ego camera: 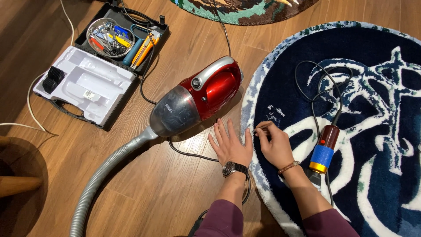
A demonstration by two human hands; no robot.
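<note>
Round navy and white tufted rug [372, 145] on wood floor, right side. Red canister vacuum [197, 98] with grey hose [101, 175] just left of rug edge. Open black tool case [103, 66] upper left, small white rectangular label [90, 95] on its white tray. Red-blue handheld trimmer [324, 149] lies on rug. Left hand [230, 147] flat, fingers spread, on floor at rug edge. Right hand [274, 147] pinches a thin tool [262, 127] against the pile
</note>
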